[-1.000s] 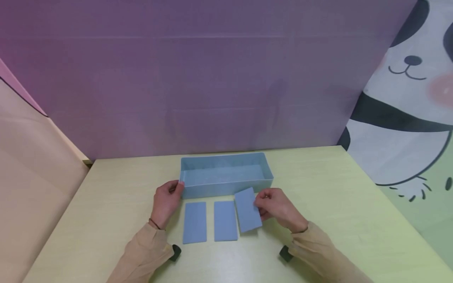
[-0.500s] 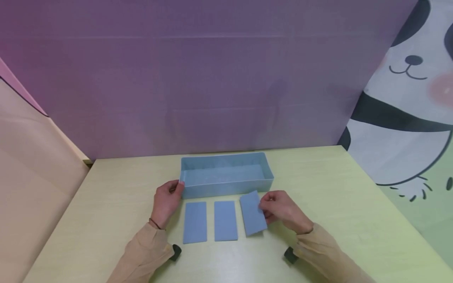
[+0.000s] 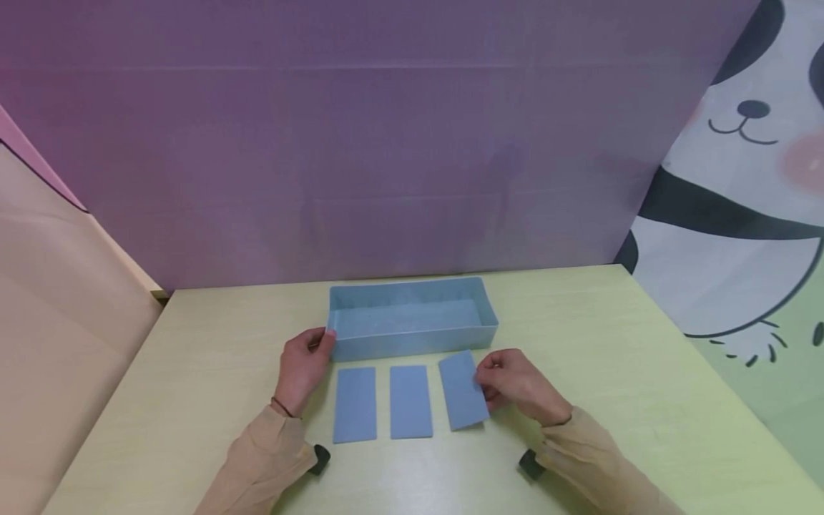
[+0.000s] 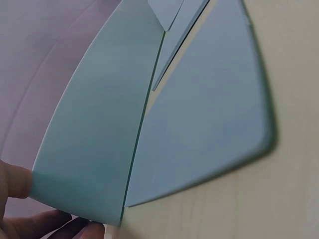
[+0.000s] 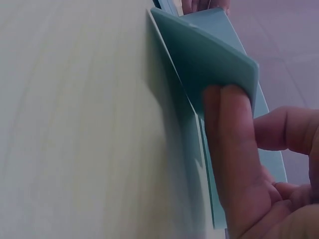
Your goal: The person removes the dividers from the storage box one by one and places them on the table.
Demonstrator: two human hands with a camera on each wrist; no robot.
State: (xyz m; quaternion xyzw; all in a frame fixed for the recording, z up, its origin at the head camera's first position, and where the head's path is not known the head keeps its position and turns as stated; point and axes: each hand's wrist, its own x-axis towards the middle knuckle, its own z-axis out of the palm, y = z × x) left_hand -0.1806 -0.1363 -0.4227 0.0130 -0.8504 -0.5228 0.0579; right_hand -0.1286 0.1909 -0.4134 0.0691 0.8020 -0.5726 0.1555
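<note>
A long, open-topped light blue box [image 3: 412,346] stands toward the back of the table. My left hand [image 3: 305,368] grips its left end, thumb over the rim and fingers around the corner. In front of the box two blue rectangular cards lie flat: a left card [image 3: 355,405] and a middle card [image 3: 410,402]. My right hand [image 3: 518,385] pinches a third blue card [image 3: 462,392] by its right edge. In the right wrist view that card is tilted, its far edge low at the table, with fingers [image 5: 234,129] under it and the thumb on its other face.
The pale wooden table [image 3: 225,343] reaches back to a purple cloth [image 3: 399,143]. A panda-print cloth [image 3: 740,186] hangs at the right, a beige one [image 3: 64,322] at the left. Black wrist mounts [image 3: 531,465] sit under both sleeves.
My right hand has moved the third card a little to the right and toward me, away from the middle card. My left hand and the box have stayed put.
</note>
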